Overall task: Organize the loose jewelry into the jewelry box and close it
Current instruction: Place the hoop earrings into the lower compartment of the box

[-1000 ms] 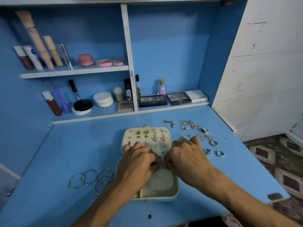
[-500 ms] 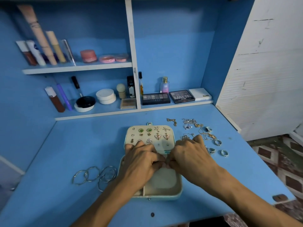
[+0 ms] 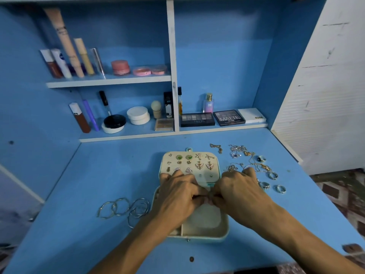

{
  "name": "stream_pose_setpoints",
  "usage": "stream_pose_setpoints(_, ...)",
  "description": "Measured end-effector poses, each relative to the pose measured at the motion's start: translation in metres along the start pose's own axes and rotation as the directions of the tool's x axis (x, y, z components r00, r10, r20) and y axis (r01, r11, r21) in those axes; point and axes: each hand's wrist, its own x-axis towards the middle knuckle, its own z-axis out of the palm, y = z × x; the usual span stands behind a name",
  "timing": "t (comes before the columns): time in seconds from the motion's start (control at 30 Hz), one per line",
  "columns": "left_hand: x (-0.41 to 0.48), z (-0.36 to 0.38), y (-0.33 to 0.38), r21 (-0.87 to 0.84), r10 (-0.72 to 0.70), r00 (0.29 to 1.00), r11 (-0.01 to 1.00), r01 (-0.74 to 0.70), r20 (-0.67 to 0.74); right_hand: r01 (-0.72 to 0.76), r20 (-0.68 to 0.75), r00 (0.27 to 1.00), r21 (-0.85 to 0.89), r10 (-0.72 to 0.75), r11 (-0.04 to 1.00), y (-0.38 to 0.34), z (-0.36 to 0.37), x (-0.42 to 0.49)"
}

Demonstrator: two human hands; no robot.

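Barely changed: left hand [image 3: 177, 196] and right hand [image 3: 238, 192] still curled, fingertips pinched together over open jewelry box [image 3: 225, 231], held item hidden; rings [image 3: 280, 188] rightward, bangles [image 3: 122, 207] leftward, unsorted.

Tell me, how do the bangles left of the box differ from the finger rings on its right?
The bangles are wide, thin wire hoops; the rings are small, thicker bands. The bangles overlap in one cluster; the rings lie apart, beside tangled chains. Both look silvery and lie loose on the blue desk, outside the jewelry box.
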Motion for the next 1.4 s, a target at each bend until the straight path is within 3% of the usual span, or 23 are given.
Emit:
stream_pose_setpoints(0.4,0.001,0.005,-0.005,-0.015,-0.015,1.000,1.000,0.015,-0.007,-0.019,0.022,1.000,0.078,0.018,0.997,0.000,-0.007,-0.004)
stream_pose_setpoints(0.5,-0.001,0.008,-0.009,-0.084,0.010,0.998,0.996,-0.016,-0.070,-0.018,0.003,1.000,0.135,0.018,0.991,0.005,-0.011,-0.004)
stream_pose_setpoints(0.63,-0.008,0.002,-0.023,-0.332,-0.022,0.985,0.943,-0.036,-0.170,-0.026,-0.070,0.997,0.243,0.044,0.970,0.010,-0.019,0.003)
stream_pose_setpoints(0.8,-0.029,-0.027,-0.057,-0.350,-0.115,0.949,0.937,0.005,-0.295,0.096,-0.166,0.985,0.357,-0.038,0.929,-0.019,-0.029,0.027)
stream_pose_setpoints(0.97,-0.075,-0.048,-0.114,-0.273,-0.306,0.896,0.936,0.222,-0.321,0.294,-0.156,0.954,0.314,-0.257,0.903,-0.078,-0.024,0.053)
stream_pose_setpoints(1.1,-0.109,-0.054,-0.147,-0.169,-0.473,0.825,0.881,0.442,-0.308,0.352,-0.117,0.936,0.258,-0.333,0.900,-0.114,-0.014,0.070)
stream_pose_setpoints(1.27,-0.122,-0.053,-0.157,-0.099,-0.504,0.840,0.864,0.494,-0.204,0.342,-0.010,0.940,0.082,-0.342,0.936,-0.135,-0.005,0.083)
stream_pose_setpoints(1.4,-0.120,-0.047,-0.155,-0.135,-0.523,0.829,0.852,0.506,-0.197,0.324,0.031,0.946,-0.020,-0.323,0.946,-0.139,-0.003,0.087)
